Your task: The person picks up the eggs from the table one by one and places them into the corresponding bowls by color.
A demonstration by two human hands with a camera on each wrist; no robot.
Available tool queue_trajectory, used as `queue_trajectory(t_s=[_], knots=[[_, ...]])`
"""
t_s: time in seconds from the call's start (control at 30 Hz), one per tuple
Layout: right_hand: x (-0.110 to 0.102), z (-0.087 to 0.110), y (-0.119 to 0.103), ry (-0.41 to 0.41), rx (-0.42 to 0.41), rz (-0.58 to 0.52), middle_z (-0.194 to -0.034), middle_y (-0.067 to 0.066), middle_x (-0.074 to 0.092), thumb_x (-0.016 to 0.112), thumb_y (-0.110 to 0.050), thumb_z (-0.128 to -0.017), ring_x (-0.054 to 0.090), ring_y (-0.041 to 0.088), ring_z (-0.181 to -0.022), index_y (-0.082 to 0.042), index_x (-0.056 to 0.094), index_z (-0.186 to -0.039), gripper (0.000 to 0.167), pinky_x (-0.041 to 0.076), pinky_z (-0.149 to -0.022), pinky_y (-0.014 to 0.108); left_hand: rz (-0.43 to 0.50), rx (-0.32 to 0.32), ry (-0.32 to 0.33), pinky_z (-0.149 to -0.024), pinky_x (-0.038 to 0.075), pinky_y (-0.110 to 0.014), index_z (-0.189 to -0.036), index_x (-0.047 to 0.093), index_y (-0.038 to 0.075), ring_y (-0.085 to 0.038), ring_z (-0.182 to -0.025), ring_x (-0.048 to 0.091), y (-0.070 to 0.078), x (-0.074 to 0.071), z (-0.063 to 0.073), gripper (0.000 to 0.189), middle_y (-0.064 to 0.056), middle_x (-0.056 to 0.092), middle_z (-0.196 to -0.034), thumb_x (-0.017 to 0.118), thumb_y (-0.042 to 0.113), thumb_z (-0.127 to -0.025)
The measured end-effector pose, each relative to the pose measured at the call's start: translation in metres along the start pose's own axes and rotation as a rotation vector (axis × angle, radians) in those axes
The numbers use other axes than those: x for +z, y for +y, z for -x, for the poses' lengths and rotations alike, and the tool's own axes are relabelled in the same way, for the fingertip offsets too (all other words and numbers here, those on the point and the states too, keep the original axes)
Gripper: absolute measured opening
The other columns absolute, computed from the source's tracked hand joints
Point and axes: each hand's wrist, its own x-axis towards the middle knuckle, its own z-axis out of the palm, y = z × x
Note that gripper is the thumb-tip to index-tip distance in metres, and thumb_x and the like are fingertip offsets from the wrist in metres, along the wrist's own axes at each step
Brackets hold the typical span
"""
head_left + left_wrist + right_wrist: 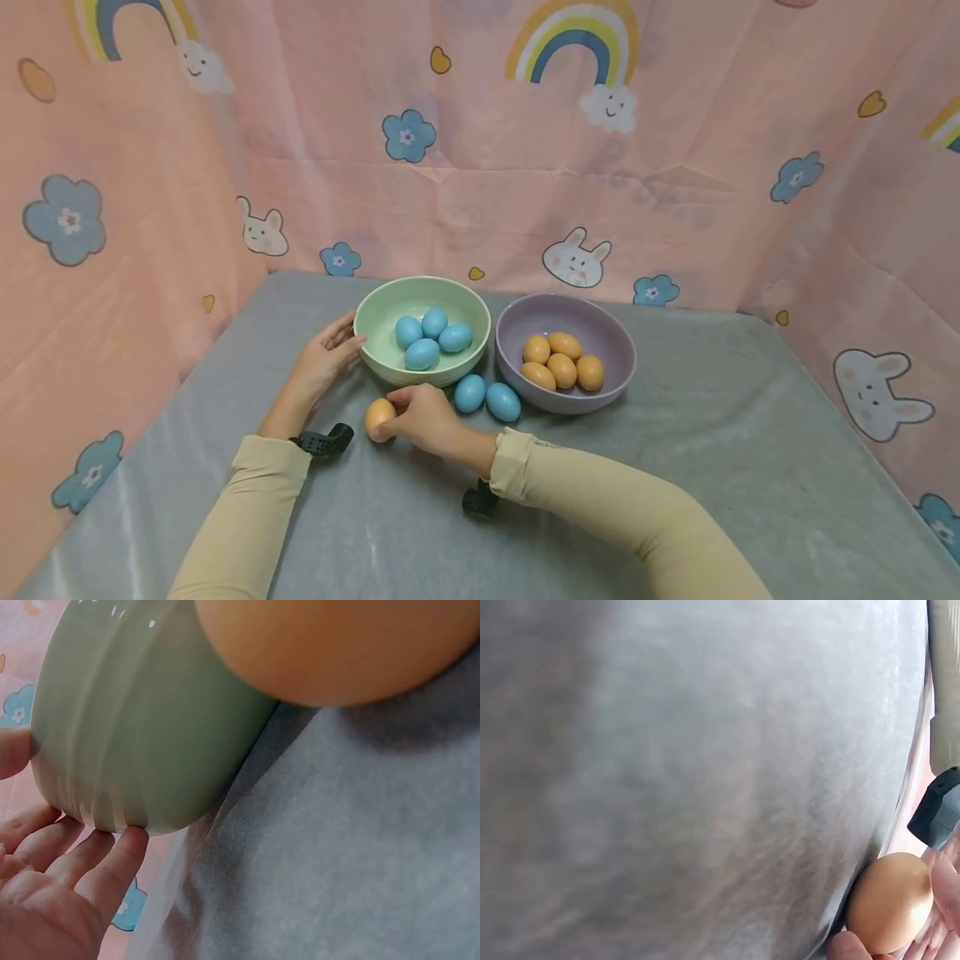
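Observation:
A light green bowl point(367, 354) holds several blue eggs point(422, 354). My left hand point(324, 362) is at its left side, the fingertips point(133, 844) resting on the outer wall with the fingers fairly straight. In front of the bowl, my right hand point(427, 419) pinches an orange-brown egg point(379, 417) between thumb and fingers, low at the grey cloth. The right wrist view shows this egg point(890, 904) with fingers around it. Two more blue eggs, one left point(469, 393) and one right point(503, 402), lie on the cloth just beyond the right hand.
To the right of the green bowl stands a purple bowl point(618, 379) with several orange-brown eggs point(562, 370) in it. Grey cloth point(720, 433) covers the table. A pink patterned curtain point(480, 208) hangs behind and along both sides.

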Motion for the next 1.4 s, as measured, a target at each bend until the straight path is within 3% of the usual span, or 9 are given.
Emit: queue_trajectory(t_s=[0.27, 0.5, 0.7, 1.0, 1.4], knots=[[0.001, -0.006, 0.000, -0.010, 0.019, -0.013, -0.114, 0.013, 0.074, 0.085, -0.014, -0.076, 0.067, 0.017, -0.101, 0.003, 0.070, -0.120, 0.050, 0.060, -0.084, 0.028, -0.002, 0.005, 0.005, -0.104, 0.049, -0.016, -0.158, 0.025, 0.008, -0.027, -0.151, 0.029, 0.000, 0.000, -0.001, 0.063, -0.013, 0.026, -0.164, 0.054, 0.014, -0.103], [-0.014, 0.002, 0.004, -0.025, -0.003, -0.023, -0.111, 0.010, 0.076, 0.087, -0.019, -0.074, 0.065, 0.012, -0.097, 0.001, 0.072, -0.119, 0.051, 0.058, -0.081, 0.024, 0.007, -0.003, 0.010, -0.107, 0.048, -0.019, -0.158, 0.025, 0.009, -0.026, -0.151, 0.028, -0.001, 0.000, 0.000, 0.062, -0.013, 0.025, -0.164, 0.053, 0.014, -0.103], [-0.040, 0.019, 0.009, -0.038, 0.033, -0.084, -0.110, 0.007, 0.076, 0.086, -0.018, -0.074, 0.066, 0.008, -0.093, -0.003, 0.072, -0.119, 0.050, 0.058, -0.079, 0.020, 0.003, -0.008, 0.017, -0.112, 0.045, -0.025, -0.158, 0.025, 0.009, -0.024, -0.152, 0.028, -0.002, 0.000, -0.001, 0.064, -0.012, 0.024, -0.164, 0.054, 0.015, -0.102], [-0.089, 0.047, 0.012, 0.046, 0.100, -0.109, -0.111, 0.008, 0.076, 0.085, -0.018, -0.075, 0.069, 0.013, -0.101, -0.006, 0.071, -0.122, 0.050, 0.059, -0.084, 0.023, -0.001, -0.006, 0.002, -0.112, 0.044, -0.024, -0.159, 0.024, 0.010, -0.023, -0.152, 0.026, -0.002, -0.003, -0.003, 0.064, -0.009, 0.024, -0.165, 0.054, 0.016, -0.103], [-0.136, 0.053, 0.017, 0.156, 0.116, -0.152, -0.121, 0.011, 0.073, 0.082, -0.022, -0.081, 0.066, 0.021, -0.117, -0.006, 0.066, -0.130, 0.054, 0.055, -0.104, 0.034, 0.001, -0.024, 0.011, -0.114, 0.042, -0.028, -0.159, 0.025, 0.012, -0.022, -0.152, 0.027, 0.001, -0.001, -0.002, 0.064, -0.008, 0.024, -0.165, 0.055, 0.016, -0.102]])
